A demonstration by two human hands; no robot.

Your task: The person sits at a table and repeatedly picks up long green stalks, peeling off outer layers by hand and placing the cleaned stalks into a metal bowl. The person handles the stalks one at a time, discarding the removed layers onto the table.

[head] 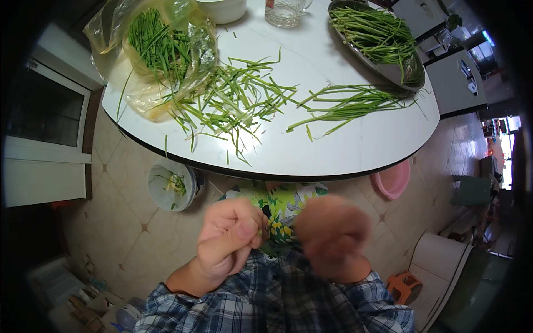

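Observation:
My left hand point(229, 239) is raised in front of my lap, its thumb pressed onto the curled fingers. Whether something small is pinched there is hidden. My right hand point(333, 239) is beside it, apart from it, blurred and seemingly curled; its grip is unclear. On the white table ahead lies a loose row of long green chives point(354, 102). To its left spreads a messy heap of chive scraps point(239, 95). A yellowish plastic bag point(141, 100) holds a dense bunch of chives point(160, 45). More long stalks point(372, 33) are piled in a metal dish point(412, 77).
The table's curved dark edge point(250, 171) runs just beyond my hands. A lined waste bin point(160, 197) with green scraps stands on the floor at left, a pink basin point(393, 179) at right. A glass mug point(283, 14) and white bowl point(225, 10) sit at the back.

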